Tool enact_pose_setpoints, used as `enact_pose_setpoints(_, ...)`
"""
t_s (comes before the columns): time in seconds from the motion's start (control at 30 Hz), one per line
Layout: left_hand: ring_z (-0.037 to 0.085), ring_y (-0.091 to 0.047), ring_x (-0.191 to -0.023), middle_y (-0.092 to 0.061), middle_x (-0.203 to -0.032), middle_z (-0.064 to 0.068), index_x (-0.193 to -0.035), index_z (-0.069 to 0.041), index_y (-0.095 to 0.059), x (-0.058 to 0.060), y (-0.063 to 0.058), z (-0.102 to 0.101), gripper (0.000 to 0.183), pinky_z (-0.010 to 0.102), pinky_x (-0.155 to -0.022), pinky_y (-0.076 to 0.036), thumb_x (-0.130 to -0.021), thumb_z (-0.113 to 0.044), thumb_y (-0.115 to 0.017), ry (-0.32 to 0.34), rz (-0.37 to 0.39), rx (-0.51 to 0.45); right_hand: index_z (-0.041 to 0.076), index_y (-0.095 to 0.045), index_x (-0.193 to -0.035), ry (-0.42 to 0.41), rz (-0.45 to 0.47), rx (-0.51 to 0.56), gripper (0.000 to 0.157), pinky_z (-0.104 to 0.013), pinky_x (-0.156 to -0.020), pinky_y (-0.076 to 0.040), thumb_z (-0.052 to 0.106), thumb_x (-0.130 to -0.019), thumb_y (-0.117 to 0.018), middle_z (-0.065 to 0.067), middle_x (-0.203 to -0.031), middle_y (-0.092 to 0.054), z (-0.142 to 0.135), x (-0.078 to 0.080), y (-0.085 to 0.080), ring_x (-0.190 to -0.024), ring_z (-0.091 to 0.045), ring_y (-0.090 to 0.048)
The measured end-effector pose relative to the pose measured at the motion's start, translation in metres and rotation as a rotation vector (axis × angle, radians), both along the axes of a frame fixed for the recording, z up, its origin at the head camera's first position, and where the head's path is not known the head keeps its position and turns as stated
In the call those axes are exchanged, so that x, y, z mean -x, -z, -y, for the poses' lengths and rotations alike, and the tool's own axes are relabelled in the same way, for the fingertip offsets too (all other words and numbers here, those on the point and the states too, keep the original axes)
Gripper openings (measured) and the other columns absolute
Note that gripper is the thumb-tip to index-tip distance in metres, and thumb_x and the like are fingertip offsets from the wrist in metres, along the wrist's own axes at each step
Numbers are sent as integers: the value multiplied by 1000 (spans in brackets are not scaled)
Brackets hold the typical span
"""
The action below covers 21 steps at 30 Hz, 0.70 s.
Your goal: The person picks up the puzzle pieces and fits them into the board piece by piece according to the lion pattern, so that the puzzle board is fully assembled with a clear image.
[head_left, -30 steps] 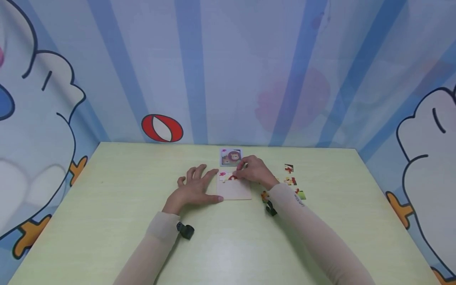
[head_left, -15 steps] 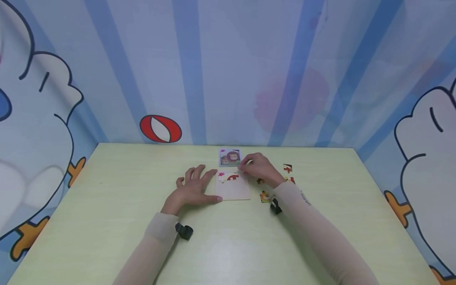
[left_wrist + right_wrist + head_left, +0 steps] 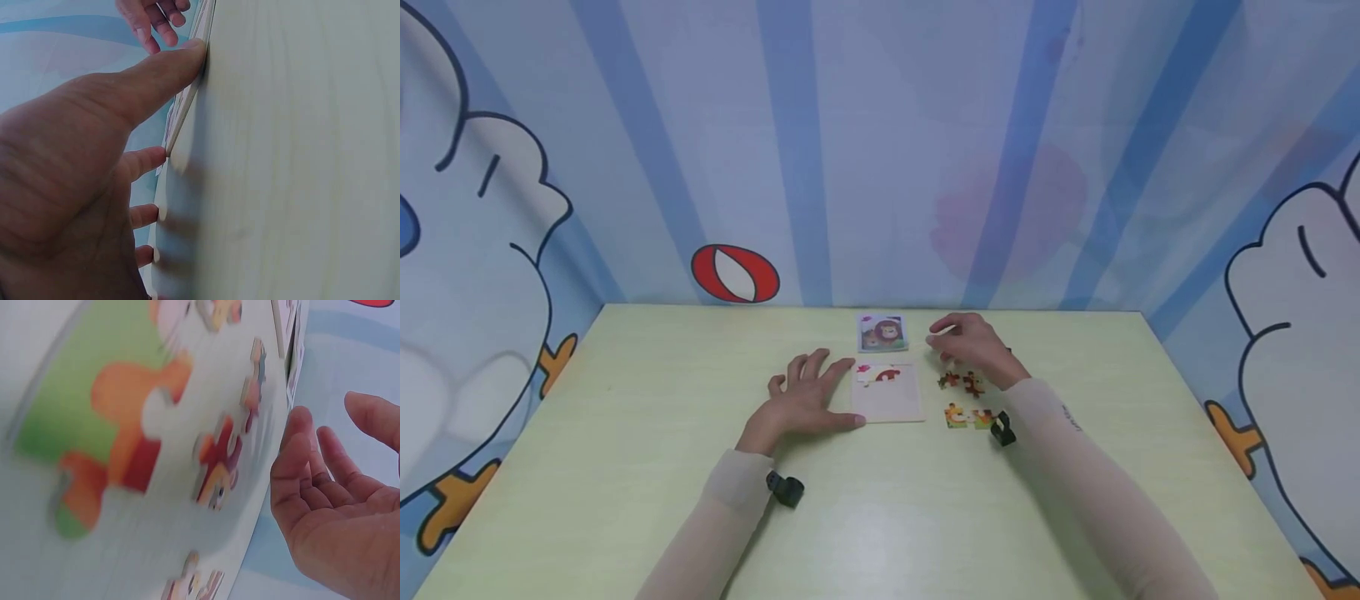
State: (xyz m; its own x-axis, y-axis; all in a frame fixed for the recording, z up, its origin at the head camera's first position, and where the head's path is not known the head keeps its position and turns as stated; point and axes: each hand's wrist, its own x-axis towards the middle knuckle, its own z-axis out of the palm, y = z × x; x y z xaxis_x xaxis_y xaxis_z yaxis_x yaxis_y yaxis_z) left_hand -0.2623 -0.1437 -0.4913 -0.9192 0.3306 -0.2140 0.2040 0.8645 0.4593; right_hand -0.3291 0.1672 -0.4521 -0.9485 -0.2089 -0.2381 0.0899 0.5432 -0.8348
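Left hand, fingers spread, touches the board's left edge on the table; right hand, relaxed and holding nothing, hovers near pieces right of it. Steady bracing should, I judge, keep seated pieces undisturbed.

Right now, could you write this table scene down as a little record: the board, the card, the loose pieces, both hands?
Board: lying on the table; picture pieces at its far side, nearer part bare
Card: lion picture, just beyond the board
Loose pieces: right of the board, exact count unclear
Left hand: touching the board's left edge
Right hand: raised near the loose pieces, holding nothing visible
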Motion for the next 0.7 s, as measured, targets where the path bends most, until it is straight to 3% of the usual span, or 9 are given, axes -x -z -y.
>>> enact_pose_setpoints(0.27, 48, -5, -164, -9, -181, 13, -170, -34, -27, 0, 0, 1, 100, 83, -122, -11, -88, -65, -76, 2, 5, -11, 7, -51, -157, 10, 3, 21, 58, -48, -100, -60, 28, -106, -68, -25, -146, -65, -15, 3, -1, -121, -40, -72)
enact_pose_setpoints(0.7, 47, -4, -164, -9, -181, 12, -170, -34, -27, 0, -1, 1, 101, 82, -123, -11, -88, -65, -76, -1, 6, -7, 9, -41, -164, 57, -7, 57, 65, -54, -108, -55, 26, -107, -66, -25, -151, -60, -51, 3, -4, -129, -42, -67)
